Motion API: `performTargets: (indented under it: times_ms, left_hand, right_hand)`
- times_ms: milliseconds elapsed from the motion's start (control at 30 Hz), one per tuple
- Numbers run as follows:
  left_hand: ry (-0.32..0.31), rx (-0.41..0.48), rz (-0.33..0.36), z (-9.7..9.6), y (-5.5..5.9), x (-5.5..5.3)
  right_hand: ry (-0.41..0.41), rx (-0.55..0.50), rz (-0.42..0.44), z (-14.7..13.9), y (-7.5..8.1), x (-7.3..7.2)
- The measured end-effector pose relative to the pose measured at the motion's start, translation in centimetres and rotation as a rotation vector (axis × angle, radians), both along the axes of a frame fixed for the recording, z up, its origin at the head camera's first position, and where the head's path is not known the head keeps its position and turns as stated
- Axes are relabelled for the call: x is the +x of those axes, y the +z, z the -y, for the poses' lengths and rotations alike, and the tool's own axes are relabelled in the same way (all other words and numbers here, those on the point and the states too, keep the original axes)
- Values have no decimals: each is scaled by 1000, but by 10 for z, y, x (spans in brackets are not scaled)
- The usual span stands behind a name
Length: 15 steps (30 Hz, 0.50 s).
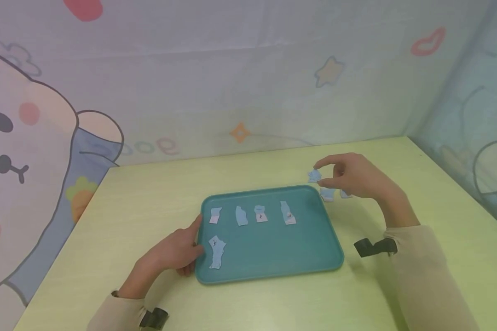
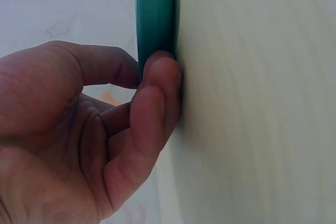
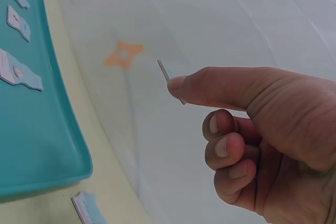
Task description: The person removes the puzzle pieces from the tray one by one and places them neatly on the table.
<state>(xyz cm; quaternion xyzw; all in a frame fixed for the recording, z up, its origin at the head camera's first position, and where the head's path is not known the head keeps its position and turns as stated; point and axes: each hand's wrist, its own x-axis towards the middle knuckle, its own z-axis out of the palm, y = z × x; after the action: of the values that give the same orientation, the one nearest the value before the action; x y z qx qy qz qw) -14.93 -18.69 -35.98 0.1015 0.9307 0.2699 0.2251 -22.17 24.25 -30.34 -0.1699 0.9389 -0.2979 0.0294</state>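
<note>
My right hand point(image 1: 358, 177) is raised off the tray's far right corner. Its thumb and index finger pinch a small light-blue puzzle piece point(image 1: 314, 175); in the right wrist view this piece point(image 3: 163, 70) is seen nearly edge-on, the other fingers curled beneath. At the left side of a teal tray point(image 1: 273, 250), my left hand point(image 1: 175, 248) holds the rim between thumb and fingers, as the left wrist view shows. Several flat, irregular pieces lie apart on the tray, among them a tall one point(image 1: 217, 253) at front left and a narrow one point(image 1: 288, 214) toward the right.
Just beyond the tray's right corner, more pieces point(image 1: 327, 194) lie on the pale yellow table point(image 1: 157, 188), partly under my right hand. A printed cloth point(image 1: 215, 92) hangs behind the table, and another patterned cloth point(image 1: 472, 105) stands along the right side.
</note>
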Motion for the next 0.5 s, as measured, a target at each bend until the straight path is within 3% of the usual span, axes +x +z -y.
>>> performTargets:
  times_ms: [500]
  left_hand:
    - [-7,18,-4,1,-1,-1]
  right_hand:
    - [-108,32,34,-40,-4,-5]
